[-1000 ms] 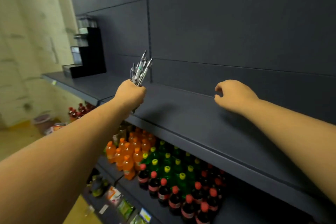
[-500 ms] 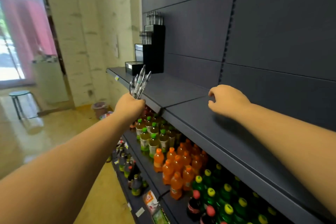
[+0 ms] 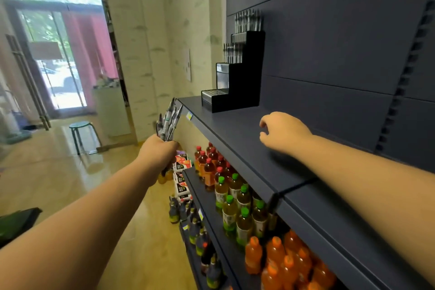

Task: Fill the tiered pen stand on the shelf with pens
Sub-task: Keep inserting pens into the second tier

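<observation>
From the head camera, the black plastic pen stand shaped like stairs (image 3: 237, 73) sits at the far end of the dark grey metal shelf (image 3: 235, 134), close against the dark back wall. The top step already has a row of pens (image 3: 248, 20) standing up in it, and the next step down has a row of pens too. The two lowest steps look like they have no pens yet, though they are small and a bit hard to see. So the job looks about half done, and the low steps still need filling. The left hand (image 3: 158, 154) is out in front of the shelf edge, well short of the stand, with its fingers curled tight around a bunch of clear and grey pens (image 3: 168, 121) that point up. The right hand (image 3: 281, 133) is over the shelf, near the stand but not touching it. Its fingers are loosely bent and hold nothing, and I cannot tell if they touch the shelf. Below are rows of drink bottles with red, green and orange caps (image 3: 231, 198). A small green round stool (image 3: 80, 126) stands on the shiny floor.
</observation>
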Demonstrator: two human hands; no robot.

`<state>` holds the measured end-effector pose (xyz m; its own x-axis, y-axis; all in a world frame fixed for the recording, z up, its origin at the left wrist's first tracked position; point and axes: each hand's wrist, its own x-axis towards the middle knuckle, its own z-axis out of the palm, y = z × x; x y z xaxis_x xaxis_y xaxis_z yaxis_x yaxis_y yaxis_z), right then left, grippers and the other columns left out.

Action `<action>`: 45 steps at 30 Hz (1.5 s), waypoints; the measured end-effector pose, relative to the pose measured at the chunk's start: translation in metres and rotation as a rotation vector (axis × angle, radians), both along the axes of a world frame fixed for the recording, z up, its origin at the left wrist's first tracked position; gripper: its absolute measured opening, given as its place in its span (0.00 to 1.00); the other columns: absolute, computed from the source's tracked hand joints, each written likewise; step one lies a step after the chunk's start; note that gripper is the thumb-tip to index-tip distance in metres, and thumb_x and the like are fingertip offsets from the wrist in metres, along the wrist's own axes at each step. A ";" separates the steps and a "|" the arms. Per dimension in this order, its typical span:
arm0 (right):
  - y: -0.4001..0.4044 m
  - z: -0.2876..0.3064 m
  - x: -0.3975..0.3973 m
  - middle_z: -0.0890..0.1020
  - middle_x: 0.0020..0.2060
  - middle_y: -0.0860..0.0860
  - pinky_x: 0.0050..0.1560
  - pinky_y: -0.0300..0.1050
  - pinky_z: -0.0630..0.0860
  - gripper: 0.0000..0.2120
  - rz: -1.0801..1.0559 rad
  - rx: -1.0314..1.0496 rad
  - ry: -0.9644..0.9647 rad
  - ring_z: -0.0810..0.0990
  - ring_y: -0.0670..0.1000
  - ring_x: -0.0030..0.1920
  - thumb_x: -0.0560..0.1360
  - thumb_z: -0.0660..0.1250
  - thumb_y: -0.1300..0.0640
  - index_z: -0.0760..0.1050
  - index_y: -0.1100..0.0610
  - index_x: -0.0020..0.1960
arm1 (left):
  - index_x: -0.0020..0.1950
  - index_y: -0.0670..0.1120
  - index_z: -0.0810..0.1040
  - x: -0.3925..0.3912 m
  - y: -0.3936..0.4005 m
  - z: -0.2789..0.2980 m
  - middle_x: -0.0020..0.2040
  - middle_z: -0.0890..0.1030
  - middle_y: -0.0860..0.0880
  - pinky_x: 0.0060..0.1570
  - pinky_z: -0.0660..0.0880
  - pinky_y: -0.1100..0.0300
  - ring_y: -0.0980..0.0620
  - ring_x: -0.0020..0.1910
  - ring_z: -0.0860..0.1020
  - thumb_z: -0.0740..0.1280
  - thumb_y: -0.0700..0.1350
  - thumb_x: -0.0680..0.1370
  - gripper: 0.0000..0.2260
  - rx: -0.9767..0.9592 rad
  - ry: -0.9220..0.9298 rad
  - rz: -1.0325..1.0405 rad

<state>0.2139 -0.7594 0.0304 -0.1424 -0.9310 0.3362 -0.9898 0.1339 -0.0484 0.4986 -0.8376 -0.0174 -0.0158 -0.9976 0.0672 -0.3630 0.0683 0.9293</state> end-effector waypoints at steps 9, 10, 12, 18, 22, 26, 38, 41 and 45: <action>-0.133 0.002 0.043 0.79 0.56 0.51 0.52 0.52 0.80 0.15 -0.057 -0.021 0.018 0.80 0.55 0.53 0.80 0.64 0.50 0.77 0.53 0.64 | 0.41 0.40 0.72 0.043 -0.156 0.014 0.29 0.72 0.42 0.24 0.67 0.59 0.48 0.22 0.69 0.65 0.39 0.78 0.07 -0.047 0.044 -0.105; -0.147 0.004 0.047 0.79 0.57 0.51 0.52 0.52 0.80 0.15 -0.069 -0.018 0.023 0.80 0.55 0.54 0.80 0.64 0.50 0.77 0.53 0.64 | 0.41 0.41 0.71 0.047 -0.175 0.016 0.29 0.71 0.43 0.24 0.66 0.59 0.48 0.23 0.68 0.65 0.39 0.78 0.07 -0.051 0.053 -0.123; -0.175 0.008 0.055 0.79 0.57 0.51 0.52 0.52 0.80 0.15 -0.101 -0.015 0.027 0.80 0.55 0.54 0.79 0.64 0.51 0.77 0.53 0.64 | 0.42 0.42 0.70 0.053 -0.213 0.017 0.29 0.71 0.44 0.24 0.65 0.59 0.49 0.23 0.68 0.65 0.39 0.78 0.07 -0.061 0.061 -0.159; -0.232 -0.005 0.063 0.80 0.57 0.50 0.53 0.51 0.80 0.15 -0.214 -0.009 -0.057 0.79 0.53 0.54 0.79 0.64 0.50 0.77 0.52 0.64 | 0.43 0.42 0.69 0.053 -0.300 0.009 0.29 0.71 0.44 0.24 0.64 0.60 0.49 0.23 0.68 0.65 0.39 0.79 0.07 -0.023 0.067 -0.252; -0.261 -0.020 0.050 0.79 0.57 0.49 0.54 0.50 0.79 0.15 -0.280 -0.016 -0.053 0.79 0.52 0.55 0.80 0.63 0.50 0.77 0.52 0.64 | 0.41 0.45 0.66 0.036 -0.353 0.004 0.29 0.69 0.45 0.24 0.63 0.60 0.49 0.24 0.67 0.65 0.38 0.78 0.10 -0.026 0.134 -0.301; -0.293 -0.018 0.034 0.79 0.52 0.47 0.51 0.48 0.78 0.13 -0.290 -0.095 -0.063 0.79 0.51 0.50 0.80 0.63 0.52 0.78 0.52 0.62 | 0.37 0.44 0.69 0.012 -0.402 0.010 0.27 0.71 0.45 0.22 0.62 0.61 0.50 0.23 0.67 0.65 0.40 0.77 0.09 -0.077 0.080 -0.350; -0.448 0.056 0.073 0.80 0.46 0.41 0.50 0.43 0.78 0.11 0.012 -0.356 -0.027 0.78 0.44 0.46 0.79 0.64 0.51 0.80 0.50 0.60 | 0.37 0.43 0.70 -0.066 -0.526 0.062 0.28 0.71 0.42 0.24 0.66 0.59 0.49 0.23 0.68 0.64 0.40 0.77 0.09 -0.182 0.088 -0.482; -0.490 0.054 0.083 0.81 0.47 0.41 0.51 0.43 0.78 0.15 0.023 -0.376 -0.217 0.78 0.42 0.45 0.79 0.67 0.48 0.78 0.50 0.63 | 0.39 0.44 0.68 -0.085 -0.545 0.057 0.30 0.69 0.42 0.23 0.64 0.58 0.50 0.24 0.67 0.64 0.39 0.78 0.08 -0.224 0.132 -0.567; -0.537 0.052 0.076 0.80 0.49 0.43 0.47 0.42 0.76 0.23 -0.030 -0.417 -0.424 0.78 0.43 0.46 0.78 0.70 0.44 0.72 0.51 0.69 | 0.41 0.47 0.72 -0.113 -0.578 0.049 0.28 0.73 0.46 0.28 0.68 0.56 0.49 0.26 0.71 0.65 0.42 0.77 0.05 -0.275 0.116 -0.673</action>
<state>0.2897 -1.2966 0.0827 -0.3686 -0.7263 0.5802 -0.8685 0.0466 -0.4935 0.3857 -1.4158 0.0316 -0.5962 -0.7216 0.3518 -0.0611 0.4777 0.8764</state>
